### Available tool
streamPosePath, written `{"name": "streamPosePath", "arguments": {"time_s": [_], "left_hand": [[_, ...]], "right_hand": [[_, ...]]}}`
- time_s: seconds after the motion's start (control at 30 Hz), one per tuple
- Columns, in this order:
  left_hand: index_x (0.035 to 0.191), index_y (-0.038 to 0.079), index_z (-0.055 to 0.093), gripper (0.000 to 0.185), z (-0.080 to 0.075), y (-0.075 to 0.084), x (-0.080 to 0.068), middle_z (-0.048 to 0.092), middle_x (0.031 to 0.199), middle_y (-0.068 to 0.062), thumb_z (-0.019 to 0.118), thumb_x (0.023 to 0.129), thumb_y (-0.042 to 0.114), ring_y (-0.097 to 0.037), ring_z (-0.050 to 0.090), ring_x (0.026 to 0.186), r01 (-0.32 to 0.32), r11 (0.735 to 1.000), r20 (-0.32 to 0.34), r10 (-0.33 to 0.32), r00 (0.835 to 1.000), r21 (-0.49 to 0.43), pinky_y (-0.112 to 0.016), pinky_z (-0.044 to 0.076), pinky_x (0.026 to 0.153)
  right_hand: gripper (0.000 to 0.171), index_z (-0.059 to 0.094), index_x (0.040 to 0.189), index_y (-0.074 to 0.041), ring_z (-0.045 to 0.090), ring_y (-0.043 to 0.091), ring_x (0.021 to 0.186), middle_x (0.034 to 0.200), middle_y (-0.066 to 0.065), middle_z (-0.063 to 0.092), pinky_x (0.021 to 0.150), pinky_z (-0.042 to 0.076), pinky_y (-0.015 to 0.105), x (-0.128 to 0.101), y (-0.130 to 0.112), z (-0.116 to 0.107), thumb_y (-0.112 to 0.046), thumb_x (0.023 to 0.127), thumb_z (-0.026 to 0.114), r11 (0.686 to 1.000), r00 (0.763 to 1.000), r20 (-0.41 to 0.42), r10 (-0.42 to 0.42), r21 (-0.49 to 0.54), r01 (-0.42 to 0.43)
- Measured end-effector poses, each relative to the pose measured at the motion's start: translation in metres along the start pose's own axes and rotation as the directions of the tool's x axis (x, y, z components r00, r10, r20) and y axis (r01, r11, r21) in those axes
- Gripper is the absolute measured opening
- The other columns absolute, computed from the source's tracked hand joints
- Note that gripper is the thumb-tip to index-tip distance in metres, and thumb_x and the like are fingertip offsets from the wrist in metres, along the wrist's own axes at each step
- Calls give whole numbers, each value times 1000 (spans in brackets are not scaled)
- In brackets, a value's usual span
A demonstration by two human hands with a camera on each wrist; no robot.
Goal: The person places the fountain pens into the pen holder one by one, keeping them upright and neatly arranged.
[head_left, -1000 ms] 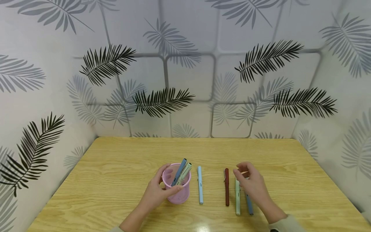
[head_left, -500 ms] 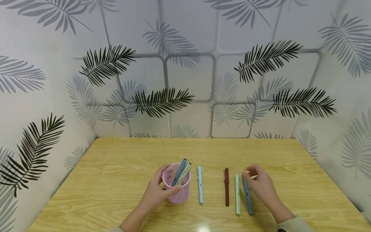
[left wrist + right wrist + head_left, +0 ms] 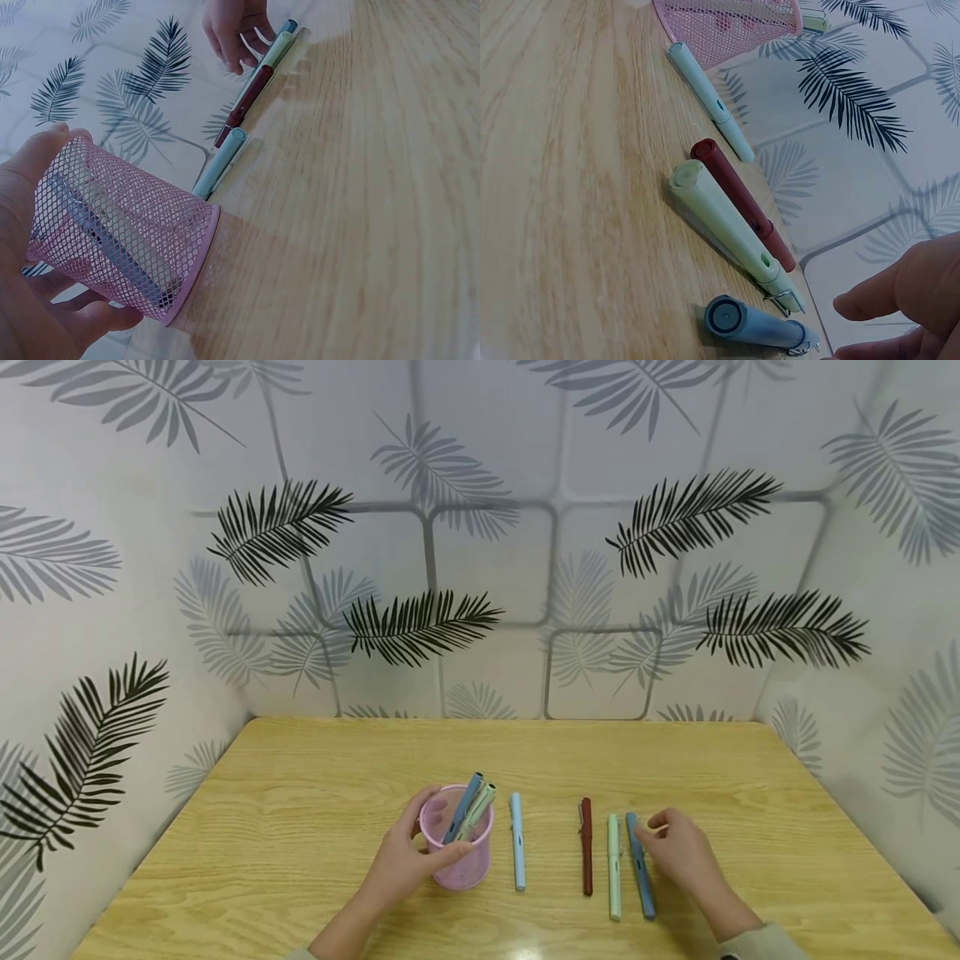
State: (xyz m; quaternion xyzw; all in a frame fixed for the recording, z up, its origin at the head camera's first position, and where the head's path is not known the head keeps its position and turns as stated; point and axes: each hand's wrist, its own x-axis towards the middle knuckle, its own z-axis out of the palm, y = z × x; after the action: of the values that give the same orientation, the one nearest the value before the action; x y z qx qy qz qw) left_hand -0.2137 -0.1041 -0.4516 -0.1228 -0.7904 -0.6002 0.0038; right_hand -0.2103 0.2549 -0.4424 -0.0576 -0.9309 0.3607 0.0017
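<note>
My left hand (image 3: 408, 860) grips a pink mesh cup (image 3: 459, 852) standing on the wooden table (image 3: 300, 827), thumb in front and fingers behind. A blue pen and a pale green pen (image 3: 471, 806) lean inside the cup. To its right lie a light blue pen (image 3: 517, 841), a dark red pen (image 3: 587, 846), a mint pen (image 3: 613, 866) and a blue pen (image 3: 640, 864), roughly parallel. My right hand (image 3: 675, 852) rests on the table beside the blue pen, loosely curled fingertips (image 3: 870, 300) by its clip end and holding nothing. The left wrist view shows the cup (image 3: 120, 232) close up.
Leaf-patterned walls (image 3: 480, 568) close in the table at the back and on both sides. Bare wood stretches behind the pens and out to the left and right edges.
My right hand has moved to the right and lowered, uncovering the mint and blue pens it was hovering over. The left hand and the cup have stayed still.
</note>
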Motion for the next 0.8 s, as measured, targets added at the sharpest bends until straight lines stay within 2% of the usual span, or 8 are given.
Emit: {"name": "streamPosePath", "arguments": {"time_s": [0.17, 0.3, 0.5, 0.8], "left_hand": [[139, 29, 37, 79, 0, -2, 0, 44, 135, -5, 80, 73, 32, -32, 48, 115, -1, 1000, -2, 1, 1000, 4, -38, 51, 82], [139, 28, 37, 78, 0, -2, 0, 45, 135, -6, 80, 73, 31, -33, 48, 115, -1, 1000, -2, 1, 1000, 0, -38, 50, 82], [139, 28, 37, 79, 0, -2, 0, 45, 135, -7, 80, 73, 33, -33, 47, 116, 6, 1000, 3, -6, 1000, 6, -38, 50, 82], [140, 25, 35, 82, 0, 0, 0, 45, 134, -6, 80, 73, 34, -33, 48, 116, -1, 1000, 1, 1, 1000, 14, -38, 51, 82]], "right_hand": [[34, 54, 99, 13, 56, 22, 72, 86, 16, 61, 60, 47, 35, -1, 2, 2, -18, 88, 61, 999, 999, 45, -2, -53, 5], [33, 54, 97, 13, 53, 20, 68, 82, 13, 59, 57, 45, 32, -1, 2, 3, -17, 86, 61, 997, 999, 51, -9, -76, 13], [30, 55, 93, 12, 51, 20, 66, 78, 11, 56, 55, 44, 31, 1, 0, 5, -15, 84, 63, 996, 998, 62, 2, -90, 4], [23, 54, 87, 9, 49, 16, 52, 70, 10, 52, 45, 42, 26, 5, 0, 10, -11, 84, 63, 995, 996, 92, 3, -100, 6]]}}
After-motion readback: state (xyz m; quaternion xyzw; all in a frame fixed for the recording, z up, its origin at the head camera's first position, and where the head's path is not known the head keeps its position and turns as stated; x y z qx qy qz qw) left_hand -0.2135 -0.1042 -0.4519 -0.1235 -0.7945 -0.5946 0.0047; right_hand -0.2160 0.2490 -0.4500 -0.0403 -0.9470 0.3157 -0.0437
